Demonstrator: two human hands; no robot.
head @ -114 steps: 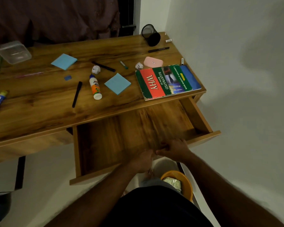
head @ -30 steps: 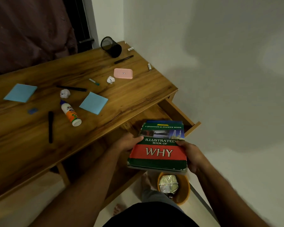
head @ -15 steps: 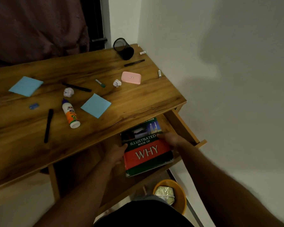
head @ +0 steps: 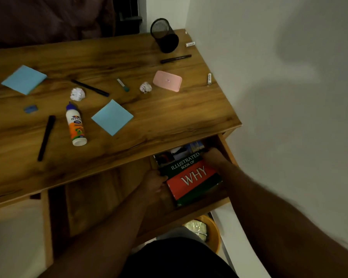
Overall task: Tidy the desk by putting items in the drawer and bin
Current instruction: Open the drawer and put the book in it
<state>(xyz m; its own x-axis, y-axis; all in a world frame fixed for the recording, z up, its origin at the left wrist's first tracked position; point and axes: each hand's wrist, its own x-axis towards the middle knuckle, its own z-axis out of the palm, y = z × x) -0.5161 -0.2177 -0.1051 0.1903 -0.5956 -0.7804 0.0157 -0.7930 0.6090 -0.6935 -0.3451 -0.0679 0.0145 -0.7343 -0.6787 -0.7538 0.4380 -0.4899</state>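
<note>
— What changed?

— A second ago I held the book [head: 189, 173] above the bin [head: 214, 230]; now it lies in the drawer [head: 109, 201], right end, far edge under the desk [head: 149, 121]. First item nearly stowed.

— Hands?

— Left hand [head: 154, 182] grips its left edge, right hand [head: 214, 157] its far right corner.

— Orientation?

— Flat, cover up — long axis running front to back, skewed slightly, title foot toward me.

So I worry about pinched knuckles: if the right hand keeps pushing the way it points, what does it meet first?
Probably the underside of the desk top: the right hand, at the book, points into the drawer beneath its front edge. Depth there is dark and unclear.
</note>
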